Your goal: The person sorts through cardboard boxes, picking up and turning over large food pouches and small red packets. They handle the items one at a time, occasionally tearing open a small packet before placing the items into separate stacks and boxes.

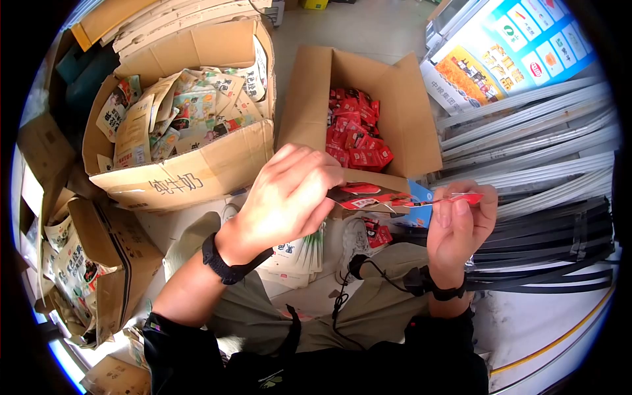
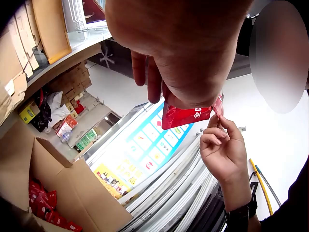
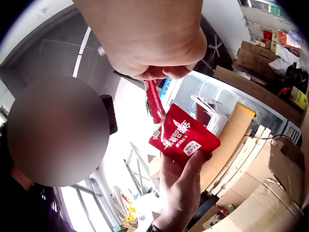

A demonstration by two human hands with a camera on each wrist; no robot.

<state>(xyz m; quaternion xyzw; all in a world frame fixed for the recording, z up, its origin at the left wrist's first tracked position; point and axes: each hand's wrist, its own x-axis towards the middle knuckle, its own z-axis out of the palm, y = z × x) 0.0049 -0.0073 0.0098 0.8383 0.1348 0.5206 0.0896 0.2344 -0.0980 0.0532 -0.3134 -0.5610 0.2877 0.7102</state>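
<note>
Red packet (image 3: pixel 182 128), one; stretched crosswise. Body pinched by left hand (image 1: pixel 289 189); narrow strip (image 3: pixel 154 102) by right hand (image 1: pixel 463 225); both hands in contact, fingers narrow.

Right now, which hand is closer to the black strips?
The right hand, just left of the black strips; the left hand is farther left, holding a red packet.

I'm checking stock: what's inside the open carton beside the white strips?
Red packets lie heaped inside the carton. The pile hides whatever is underneath, and the left hand covers part of the carton's near side.
</note>
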